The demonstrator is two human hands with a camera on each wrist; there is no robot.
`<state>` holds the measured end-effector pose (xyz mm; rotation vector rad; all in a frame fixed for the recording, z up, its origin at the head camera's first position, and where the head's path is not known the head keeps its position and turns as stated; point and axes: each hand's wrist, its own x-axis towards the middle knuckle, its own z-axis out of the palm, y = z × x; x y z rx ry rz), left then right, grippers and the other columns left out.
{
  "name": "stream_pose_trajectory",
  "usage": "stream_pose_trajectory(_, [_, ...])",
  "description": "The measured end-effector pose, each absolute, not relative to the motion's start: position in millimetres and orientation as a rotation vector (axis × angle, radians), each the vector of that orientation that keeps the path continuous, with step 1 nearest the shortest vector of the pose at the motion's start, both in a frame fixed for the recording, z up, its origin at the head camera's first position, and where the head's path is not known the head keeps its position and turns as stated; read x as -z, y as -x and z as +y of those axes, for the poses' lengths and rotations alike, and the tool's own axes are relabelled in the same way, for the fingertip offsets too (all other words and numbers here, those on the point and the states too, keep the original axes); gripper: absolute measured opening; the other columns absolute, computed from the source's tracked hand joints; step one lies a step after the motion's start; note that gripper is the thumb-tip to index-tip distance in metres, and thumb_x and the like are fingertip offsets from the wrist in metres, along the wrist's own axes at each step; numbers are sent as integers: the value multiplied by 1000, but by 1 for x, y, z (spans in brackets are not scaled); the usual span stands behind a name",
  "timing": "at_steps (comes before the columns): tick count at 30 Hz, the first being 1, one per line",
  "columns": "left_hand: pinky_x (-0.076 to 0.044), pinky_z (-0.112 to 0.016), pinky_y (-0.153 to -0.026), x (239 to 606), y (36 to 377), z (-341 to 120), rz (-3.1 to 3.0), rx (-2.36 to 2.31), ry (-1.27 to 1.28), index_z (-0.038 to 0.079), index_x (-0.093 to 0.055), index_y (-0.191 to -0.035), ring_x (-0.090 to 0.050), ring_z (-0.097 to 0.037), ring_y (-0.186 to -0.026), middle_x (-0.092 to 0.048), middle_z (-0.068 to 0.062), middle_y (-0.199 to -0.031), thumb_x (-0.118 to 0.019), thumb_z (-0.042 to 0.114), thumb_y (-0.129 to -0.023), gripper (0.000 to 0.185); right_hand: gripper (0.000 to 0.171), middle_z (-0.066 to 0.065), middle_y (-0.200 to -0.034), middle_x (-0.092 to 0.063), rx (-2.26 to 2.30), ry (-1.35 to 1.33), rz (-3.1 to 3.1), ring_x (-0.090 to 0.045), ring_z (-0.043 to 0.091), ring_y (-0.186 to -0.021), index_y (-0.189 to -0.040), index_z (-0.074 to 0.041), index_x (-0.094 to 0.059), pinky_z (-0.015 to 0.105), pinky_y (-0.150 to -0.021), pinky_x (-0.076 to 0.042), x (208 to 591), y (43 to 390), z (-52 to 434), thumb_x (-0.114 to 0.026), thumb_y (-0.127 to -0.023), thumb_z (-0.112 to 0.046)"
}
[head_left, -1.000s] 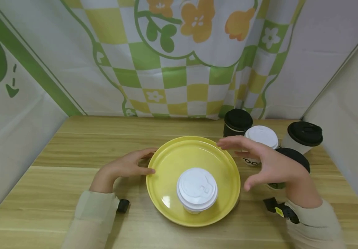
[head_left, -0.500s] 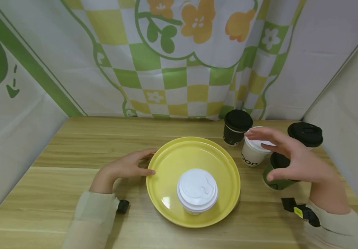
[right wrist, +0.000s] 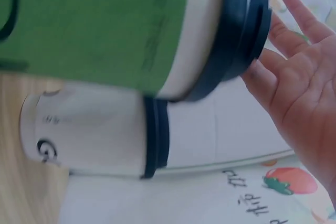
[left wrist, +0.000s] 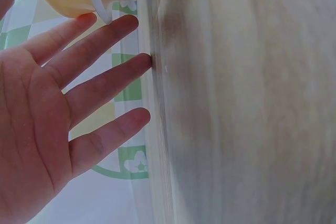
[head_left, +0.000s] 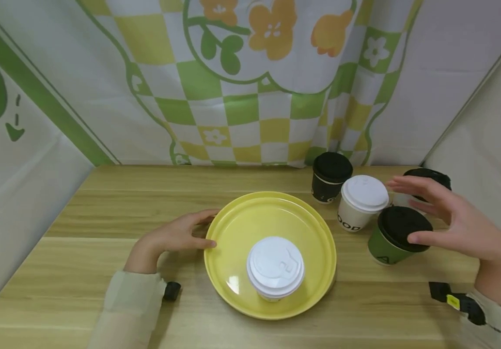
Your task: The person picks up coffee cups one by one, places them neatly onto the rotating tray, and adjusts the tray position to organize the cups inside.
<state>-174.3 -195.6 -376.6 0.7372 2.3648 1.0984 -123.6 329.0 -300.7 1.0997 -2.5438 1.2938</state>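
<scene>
1. Green paper cup (head_left: 391, 239), round black plastic lid – stands on the wood-grain table (head_left: 115, 203), right of the glossy yellow plate (head_left: 237, 228).
2. Right hand (head_left: 460, 224): fingers spread wide, thumb tip at the lid rim, holding nothing.
3. Left hand (head_left: 173, 235): flat, relaxed – fingertips touching the plate's edge.
4. White-lidded cup (head_left: 275, 267) on the plate.

A lidded cup (head_left: 275, 267) is set on the plate (head_left: 272, 213) toward 6 o'clock; four cups (head_left: 361, 203) are clustered at the plate's 2 o'clock.
</scene>
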Motion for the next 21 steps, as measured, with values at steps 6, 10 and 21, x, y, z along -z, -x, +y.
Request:
stream_pose_trajectory(6, [-28, -61, -117, 377, 175, -195, 2353, -1109, -737, 13, -36, -154, -38, -36, -144, -48, -12, -151, -73, 23, -91, 74, 91, -3, -151, -45, -1175, -923, -2671, -41, -4, -135, -149, -1, -39, 4, -98, -35, 308, 120, 343, -78, -69, 16])
stream_pose_trajectory(10, [-28, -62, -117, 378, 174, -196, 2358, -1106, -740, 13, -36, -154, -39, -36, -143, -48, -12, -151, -72, 24, -91, 74, 89, -5, -152, -43, -1173, -838, -2734, -41, -6, -133, -149, -6, -40, 3, -93, -33, 313, 119, 351, -79, -71, 12])
stream_pose_trajectory(21, [-29, -61, -117, 379, 174, -196, 2381, -1087, -726, 16, -36, -154, -39, -34, -143, -49, -8, -150, -73, 26, -90, 75, 93, -10, -155, -36, -1225, -825, -2778, -41, -9, -132, -154, -5, -30, 3, -92, -33, 330, 118, 371, -75, -74, 14])
